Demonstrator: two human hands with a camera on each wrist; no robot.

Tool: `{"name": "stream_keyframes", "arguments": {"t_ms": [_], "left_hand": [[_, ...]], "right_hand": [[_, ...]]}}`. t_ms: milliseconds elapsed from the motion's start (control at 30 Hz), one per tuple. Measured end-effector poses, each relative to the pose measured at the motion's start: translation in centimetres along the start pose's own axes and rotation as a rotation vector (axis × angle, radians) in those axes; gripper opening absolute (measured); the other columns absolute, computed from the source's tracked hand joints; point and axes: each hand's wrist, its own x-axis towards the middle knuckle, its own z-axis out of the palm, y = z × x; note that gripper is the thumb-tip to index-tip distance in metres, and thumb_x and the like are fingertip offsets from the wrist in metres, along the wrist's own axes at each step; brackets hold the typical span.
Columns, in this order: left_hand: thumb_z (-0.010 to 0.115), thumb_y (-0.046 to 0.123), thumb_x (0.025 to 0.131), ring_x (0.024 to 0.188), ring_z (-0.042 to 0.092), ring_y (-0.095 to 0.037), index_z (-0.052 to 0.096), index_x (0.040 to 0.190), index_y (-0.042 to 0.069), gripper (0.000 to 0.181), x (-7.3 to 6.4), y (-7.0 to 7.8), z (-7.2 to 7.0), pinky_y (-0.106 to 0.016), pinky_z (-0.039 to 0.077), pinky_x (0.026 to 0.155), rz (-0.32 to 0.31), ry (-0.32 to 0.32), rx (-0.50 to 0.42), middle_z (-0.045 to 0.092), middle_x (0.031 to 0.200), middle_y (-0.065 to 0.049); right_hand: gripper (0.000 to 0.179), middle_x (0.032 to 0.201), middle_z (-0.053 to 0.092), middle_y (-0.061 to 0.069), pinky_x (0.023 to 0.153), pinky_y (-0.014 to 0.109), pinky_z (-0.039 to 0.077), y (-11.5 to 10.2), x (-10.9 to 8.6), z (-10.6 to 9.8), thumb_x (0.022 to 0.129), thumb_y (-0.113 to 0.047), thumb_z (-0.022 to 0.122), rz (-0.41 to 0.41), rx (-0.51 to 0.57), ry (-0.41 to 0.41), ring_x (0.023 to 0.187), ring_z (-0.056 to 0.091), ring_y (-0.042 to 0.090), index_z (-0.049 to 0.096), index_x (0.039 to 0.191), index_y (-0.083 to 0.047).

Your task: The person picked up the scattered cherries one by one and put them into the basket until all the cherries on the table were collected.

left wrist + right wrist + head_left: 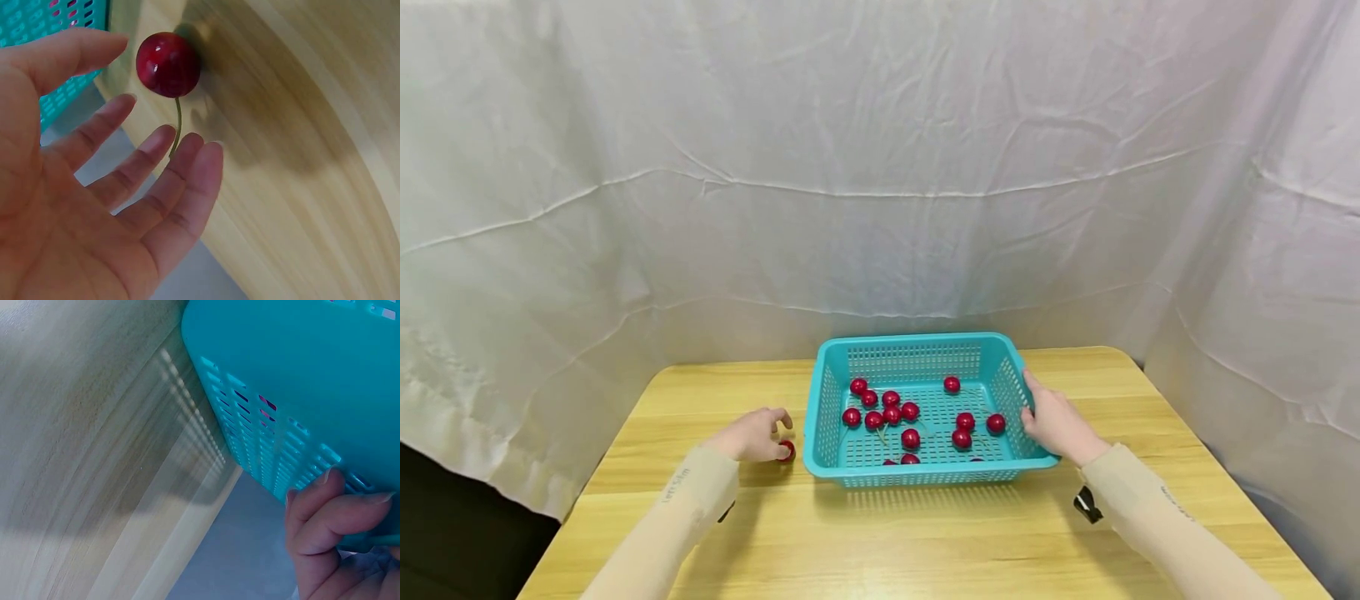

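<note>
A red cherry (pixel 167 65) with a green stem lies on the table, left of a turquoise plastic basket (pixel 917 478). My left hand (pixel 758 434) is right at this cherry, its thumb and fingers spread apart; in the left wrist view a small gap shows between thumb and fruit, and the fingertips lie near the stem. Several more cherries (pixel 911 438) are scattered over the basket's slotted floor. At the basket's right end my right hand (pixel 1060 423) grips the side by the rim. The right wrist view shows bent fingers (pixel 350 514) against the outer wall.
The light wooden table (pixel 925 542) extends in front of the basket and to both sides. Behind it and at the sides hangs a pale cloth curtain (pixel 880 250). A dark area (pixel 460 525) lies beyond the table's left edge.
</note>
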Motion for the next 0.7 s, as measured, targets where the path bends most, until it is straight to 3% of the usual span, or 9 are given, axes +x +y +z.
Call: {"name": "stream_keyframes", "arguments": {"t_ms": [233,500,700], "left_hand": [[0.078,0.010,0.080,0.075,0.052,-0.019,0.063,0.110,0.007,0.034,0.0,0.1,1.0,-0.032,0.044,0.069,-0.026,-0.002,-0.003,0.059,0.083,-0.006],[0.075,0.002,0.073,0.084,0.050,-0.021,0.063,0.096,0.009,0.027,0.0,0.2,1.6,-0.037,0.045,0.077,-0.025,0.039,0.053,0.056,0.091,-0.007],[0.070,-0.005,0.069,0.083,0.050,-0.022,0.061,0.093,0.010,0.030,0.2,0.3,2.1,-0.036,0.045,0.075,-0.053,0.047,0.079,0.054,0.094,-0.008]], "right_hand": [[0.073,0.133,0.049,0.048,0.047,0.027,0.050,-0.2,-0.1,-0.1,0.096,-0.005,0.051,0.008,-0.004,-0.002,0.046,0.051,0.014,0.012,0.155,0.013],[0.074,0.134,0.049,0.048,0.047,0.026,0.050,-0.4,-0.2,-0.2,0.096,-0.005,0.052,0.014,-0.001,-0.006,0.047,0.052,0.014,0.012,0.156,0.013],[0.074,0.135,0.048,0.047,0.047,0.027,0.050,-0.3,-0.2,-0.2,0.096,-0.004,0.052,0.012,0.000,-0.009,0.047,0.052,0.014,0.011,0.156,0.012]]}}
